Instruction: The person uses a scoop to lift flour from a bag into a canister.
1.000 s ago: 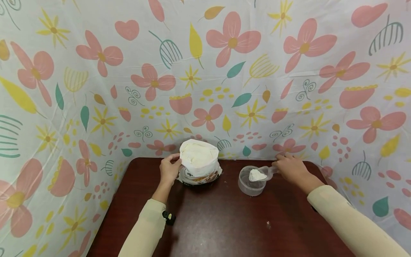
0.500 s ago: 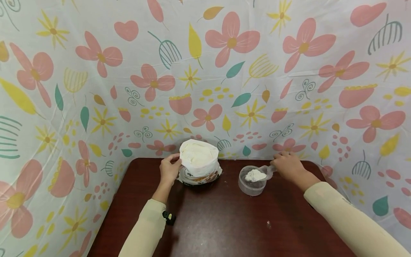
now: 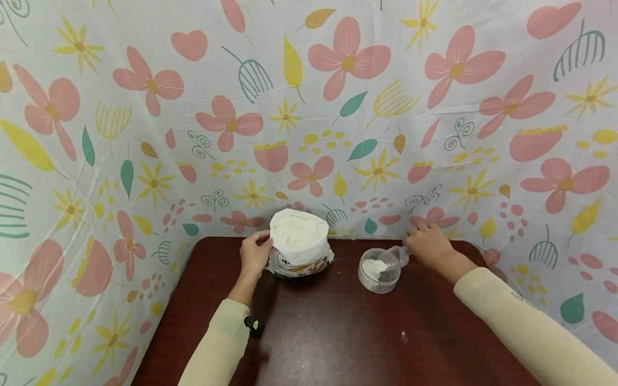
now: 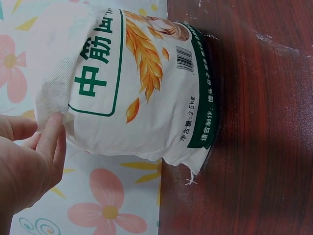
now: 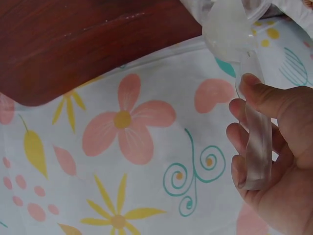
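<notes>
My left hand [image 3: 253, 256] pinches the folded rim of a white flour bag [image 4: 146, 117] between thumb and fingers. The bag stands upright at the back of the table, its top open and full of flour [image 3: 301, 228]. My right hand [image 3: 429, 247] grips the handle of a clear plastic scoop [image 5: 227, 34], with fingers curled round it in the right wrist view. The scoop [image 3: 392, 258] is tipped over a round clear container [image 3: 378, 287], right of the bag. White flour [image 3: 373, 267] shows in the container; how much stays in the scoop I cannot tell.
Both things stand on a dark red-brown table [image 3: 328, 332] near its back edge. A floral curtain [image 3: 309, 134] hangs right behind and at both sides. Small white flour traces [image 3: 403, 336] mark the tabletop. A black band [image 3: 254, 326] sits at the left wrist.
The right hand has shifted slightly left and turned the scoop over; the heaped flour has dropped from it into the container. The left hand and the bag have stayed put.
</notes>
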The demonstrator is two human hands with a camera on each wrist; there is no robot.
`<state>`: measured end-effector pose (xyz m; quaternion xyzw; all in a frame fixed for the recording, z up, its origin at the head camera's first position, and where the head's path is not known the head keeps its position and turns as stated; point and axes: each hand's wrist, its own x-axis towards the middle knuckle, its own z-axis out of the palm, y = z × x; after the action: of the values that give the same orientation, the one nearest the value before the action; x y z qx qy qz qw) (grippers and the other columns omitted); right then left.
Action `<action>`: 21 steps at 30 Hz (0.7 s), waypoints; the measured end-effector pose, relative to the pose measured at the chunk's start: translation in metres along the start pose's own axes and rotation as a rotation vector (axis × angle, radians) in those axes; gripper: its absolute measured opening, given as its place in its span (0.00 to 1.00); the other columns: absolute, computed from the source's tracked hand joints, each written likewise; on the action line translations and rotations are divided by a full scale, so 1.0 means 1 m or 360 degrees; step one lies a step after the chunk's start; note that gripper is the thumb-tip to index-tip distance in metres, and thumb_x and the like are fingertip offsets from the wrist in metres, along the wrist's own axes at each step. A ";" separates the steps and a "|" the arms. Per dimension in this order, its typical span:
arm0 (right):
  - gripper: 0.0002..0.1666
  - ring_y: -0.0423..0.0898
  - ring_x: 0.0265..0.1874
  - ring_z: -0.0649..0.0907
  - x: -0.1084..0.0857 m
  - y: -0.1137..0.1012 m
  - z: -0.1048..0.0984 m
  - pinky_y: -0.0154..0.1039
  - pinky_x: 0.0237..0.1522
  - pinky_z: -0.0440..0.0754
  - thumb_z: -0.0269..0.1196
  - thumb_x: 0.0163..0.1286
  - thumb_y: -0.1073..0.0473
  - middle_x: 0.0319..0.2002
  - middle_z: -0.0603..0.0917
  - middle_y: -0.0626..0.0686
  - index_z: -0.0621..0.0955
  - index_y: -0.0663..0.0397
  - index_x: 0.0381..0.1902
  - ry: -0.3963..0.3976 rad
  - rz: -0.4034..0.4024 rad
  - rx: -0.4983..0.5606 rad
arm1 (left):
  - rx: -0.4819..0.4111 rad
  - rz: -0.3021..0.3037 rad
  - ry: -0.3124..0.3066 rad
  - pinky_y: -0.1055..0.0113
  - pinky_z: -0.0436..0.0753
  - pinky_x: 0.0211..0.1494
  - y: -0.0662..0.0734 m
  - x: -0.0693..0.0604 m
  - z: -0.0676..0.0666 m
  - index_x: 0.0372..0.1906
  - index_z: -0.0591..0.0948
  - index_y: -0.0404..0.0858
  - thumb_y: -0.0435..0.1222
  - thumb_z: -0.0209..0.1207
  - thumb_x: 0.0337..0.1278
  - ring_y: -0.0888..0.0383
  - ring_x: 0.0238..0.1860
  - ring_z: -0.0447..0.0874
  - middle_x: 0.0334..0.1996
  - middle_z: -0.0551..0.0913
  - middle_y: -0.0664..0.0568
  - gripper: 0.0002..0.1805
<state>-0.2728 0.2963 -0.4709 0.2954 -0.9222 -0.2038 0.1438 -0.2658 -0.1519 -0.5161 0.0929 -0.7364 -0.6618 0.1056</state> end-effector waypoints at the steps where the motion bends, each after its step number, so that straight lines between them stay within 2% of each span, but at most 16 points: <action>1: 0.09 0.56 0.36 0.81 0.001 0.000 -0.001 0.51 0.33 0.82 0.77 0.58 0.63 0.30 0.81 0.51 0.87 0.46 0.26 0.0005 -0.0005 -0.0003 | -0.0001 -0.0001 0.0000 0.55 0.91 0.52 0.000 0.000 0.000 0.56 0.86 0.31 0.27 0.62 0.68 0.49 0.45 0.87 0.48 0.84 0.33 0.14; 10: 0.15 0.55 0.36 0.79 0.007 -0.002 -0.014 0.50 0.32 0.83 0.74 0.61 0.66 0.27 0.77 0.52 0.81 0.48 0.19 0.0031 -0.0034 -0.0077 | 0.0002 0.0004 -0.0003 0.65 0.92 0.47 0.000 0.000 0.000 0.56 0.85 0.31 0.27 0.62 0.68 0.48 0.47 0.87 0.50 0.85 0.33 0.14; 16: 0.21 0.54 0.32 0.77 0.009 -0.004 -0.021 0.48 0.31 0.82 0.73 0.62 0.69 0.25 0.75 0.51 0.78 0.49 0.14 0.0115 -0.0081 -0.0148 | 0.0005 -0.0012 -0.0017 0.65 0.92 0.47 0.001 0.000 0.000 0.57 0.85 0.31 0.27 0.62 0.68 0.46 0.48 0.88 0.50 0.84 0.33 0.15; 21: 0.20 0.53 0.31 0.77 0.010 -0.006 -0.025 0.49 0.34 0.82 0.73 0.61 0.68 0.26 0.75 0.51 0.78 0.48 0.15 0.0082 -0.0108 -0.0181 | 0.0004 -0.0013 -0.0020 0.65 0.92 0.47 0.000 0.000 0.000 0.58 0.85 0.31 0.27 0.62 0.69 0.44 0.49 0.87 0.51 0.84 0.33 0.15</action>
<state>-0.2686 0.2786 -0.4504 0.3230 -0.8947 -0.2530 0.1769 -0.2652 -0.1522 -0.5158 0.0921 -0.7375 -0.6618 0.0982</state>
